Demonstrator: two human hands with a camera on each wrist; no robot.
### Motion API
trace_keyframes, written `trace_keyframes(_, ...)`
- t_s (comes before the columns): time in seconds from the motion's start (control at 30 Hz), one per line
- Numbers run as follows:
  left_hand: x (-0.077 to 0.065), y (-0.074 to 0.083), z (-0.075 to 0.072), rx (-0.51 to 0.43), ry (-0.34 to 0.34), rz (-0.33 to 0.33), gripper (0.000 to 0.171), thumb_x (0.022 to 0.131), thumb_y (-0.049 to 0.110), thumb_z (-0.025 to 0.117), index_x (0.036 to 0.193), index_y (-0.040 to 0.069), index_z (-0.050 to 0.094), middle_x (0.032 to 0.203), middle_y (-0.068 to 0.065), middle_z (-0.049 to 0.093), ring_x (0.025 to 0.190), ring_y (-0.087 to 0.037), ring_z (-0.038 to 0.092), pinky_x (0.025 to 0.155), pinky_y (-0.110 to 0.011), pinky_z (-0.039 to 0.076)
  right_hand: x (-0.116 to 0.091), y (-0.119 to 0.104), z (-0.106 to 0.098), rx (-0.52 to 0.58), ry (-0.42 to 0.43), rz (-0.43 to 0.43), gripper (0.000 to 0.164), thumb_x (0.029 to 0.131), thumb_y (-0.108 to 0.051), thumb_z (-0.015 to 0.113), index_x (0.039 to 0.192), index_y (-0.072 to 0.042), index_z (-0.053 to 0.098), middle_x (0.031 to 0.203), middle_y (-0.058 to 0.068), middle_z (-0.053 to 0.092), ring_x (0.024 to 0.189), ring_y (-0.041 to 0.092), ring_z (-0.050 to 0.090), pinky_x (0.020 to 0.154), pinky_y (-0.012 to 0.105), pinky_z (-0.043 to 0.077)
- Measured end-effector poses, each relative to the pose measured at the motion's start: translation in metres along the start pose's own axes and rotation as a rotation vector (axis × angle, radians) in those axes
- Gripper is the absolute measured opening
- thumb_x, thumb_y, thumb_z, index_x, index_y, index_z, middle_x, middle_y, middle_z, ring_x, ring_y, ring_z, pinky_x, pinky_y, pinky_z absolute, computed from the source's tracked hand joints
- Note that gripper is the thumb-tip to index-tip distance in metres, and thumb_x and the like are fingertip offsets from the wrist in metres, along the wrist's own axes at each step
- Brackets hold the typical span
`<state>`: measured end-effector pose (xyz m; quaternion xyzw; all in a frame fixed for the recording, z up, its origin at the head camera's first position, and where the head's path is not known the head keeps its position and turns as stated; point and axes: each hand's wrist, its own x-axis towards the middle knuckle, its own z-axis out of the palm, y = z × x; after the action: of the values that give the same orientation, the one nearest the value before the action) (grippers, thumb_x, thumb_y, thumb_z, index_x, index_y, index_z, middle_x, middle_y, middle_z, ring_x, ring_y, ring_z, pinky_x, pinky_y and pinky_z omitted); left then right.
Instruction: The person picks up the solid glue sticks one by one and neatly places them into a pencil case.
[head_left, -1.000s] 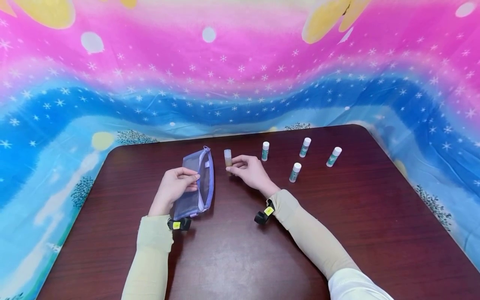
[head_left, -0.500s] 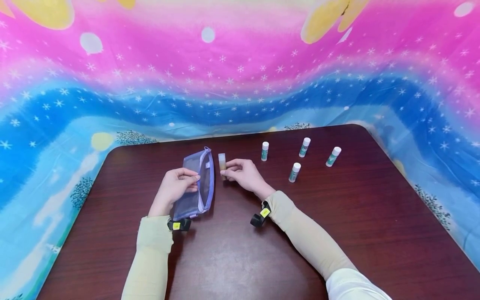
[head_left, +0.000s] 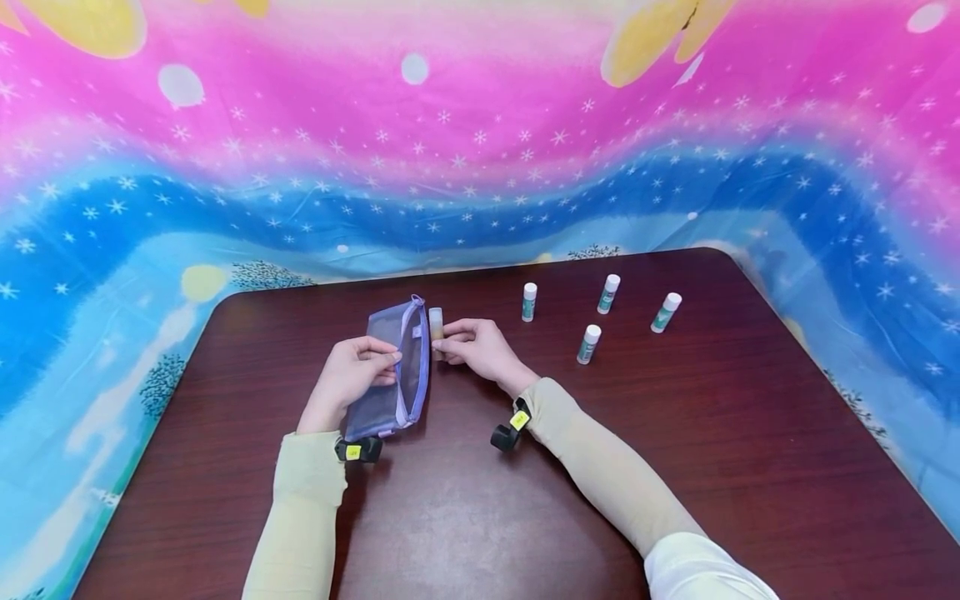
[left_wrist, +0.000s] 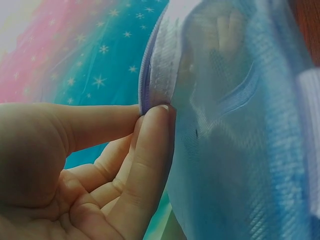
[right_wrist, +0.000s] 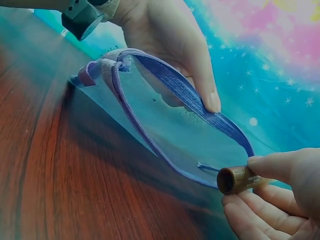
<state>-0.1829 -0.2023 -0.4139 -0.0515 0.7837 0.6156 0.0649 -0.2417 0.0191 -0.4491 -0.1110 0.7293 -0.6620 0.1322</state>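
Observation:
My left hand (head_left: 351, 373) pinches the zipped edge of a purple mesh zipper pouch (head_left: 372, 408) between thumb and fingers. The pouch's mouth gapes toward the right; in the left wrist view its mesh (left_wrist: 220, 160) fills the right side. My right hand (head_left: 483, 352) holds a small brown tube with a pale cap (head_left: 437, 320) by thumb and fingertips. Capped end up, the tube stands right at the pouch's outer rim. From the right wrist, the hollow brown end of the tube (right_wrist: 235, 181) overlaps the pouch's zipper edge (right_wrist: 145, 137).
Several small white-capped tubes with green labels, one of them a near tube (head_left: 588, 345), stand to the right of my right hand on the dark wooden table (head_left: 465, 508). A patterned cloth (head_left: 480, 167) hangs behind the table.
My right hand has carried the brown tube leftward, from a gap beside the pouch to its rim. The left hand and pouch have stayed nearly still.

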Motion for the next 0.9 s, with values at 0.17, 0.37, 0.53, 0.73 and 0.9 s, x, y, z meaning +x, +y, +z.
trace_keyframes(0.17, 0.001, 0.000, 0.001, 0.007, -0.007, -0.001, 0.020, 0.097, 0.003, 0.068, 0.111, -0.012, 0.067, 0.089, -0.014, 0.072, 0.066, -0.015, 0.068, 0.067, -0.029, 0.062, 0.003, -0.001, 0.004, 0.038, -0.012, 0.025, 0.033, 0.092, -0.006, 0.077, 0.119, 0.008, 0.067, 0.094, 0.018, 0.075, 0.082, 0.035, 0.073, 0.075, 0.038, 0.063)
trace_keyframes(0.37, 0.002, 0.000, 0.002, 0.013, -0.018, 0.004, 0.020, 0.097, 0.003, 0.068, 0.110, -0.012, 0.067, 0.091, -0.016, 0.072, 0.066, -0.015, 0.069, 0.067, -0.030, 0.062, 0.006, 0.000, 0.008, 0.065, -0.022, 0.046, 0.034, 0.091, -0.007, 0.077, 0.119, 0.009, 0.068, 0.093, 0.017, 0.075, 0.076, 0.026, 0.074, 0.074, 0.037, 0.063)
trace_keyframes(0.53, 0.002, -0.001, 0.003, 0.025, -0.017, -0.001, 0.019, 0.098, 0.003, 0.067, 0.110, -0.011, 0.067, 0.093, -0.017, 0.072, 0.067, -0.015, 0.069, 0.068, -0.030, 0.062, 0.009, 0.003, 0.011, 0.071, -0.018, 0.062, 0.033, 0.091, -0.007, 0.078, 0.118, 0.008, 0.068, 0.092, 0.017, 0.075, 0.075, 0.025, 0.073, 0.073, 0.036, 0.063)
trace_keyframes(0.73, 0.002, 0.001, 0.004, 0.024, -0.021, -0.001, 0.018, 0.097, 0.003, 0.068, 0.109, -0.011, 0.067, 0.092, -0.017, 0.072, 0.067, -0.015, 0.068, 0.068, -0.030, 0.062, 0.010, 0.005, 0.013, 0.062, -0.004, 0.078, 0.032, 0.091, -0.006, 0.077, 0.118, 0.009, 0.068, 0.092, 0.018, 0.075, 0.073, 0.023, 0.073, 0.072, 0.034, 0.063)
trace_keyframes(0.9, 0.001, 0.001, 0.004, 0.027, -0.026, 0.001, 0.018, 0.097, 0.003, 0.068, 0.109, -0.011, 0.067, 0.092, -0.017, 0.072, 0.067, -0.016, 0.068, 0.068, -0.030, 0.062, 0.010, 0.006, 0.014, 0.039, 0.012, 0.100, 0.032, 0.091, -0.007, 0.077, 0.117, 0.009, 0.068, 0.093, 0.018, 0.075, 0.074, 0.025, 0.073, 0.071, 0.033, 0.063)
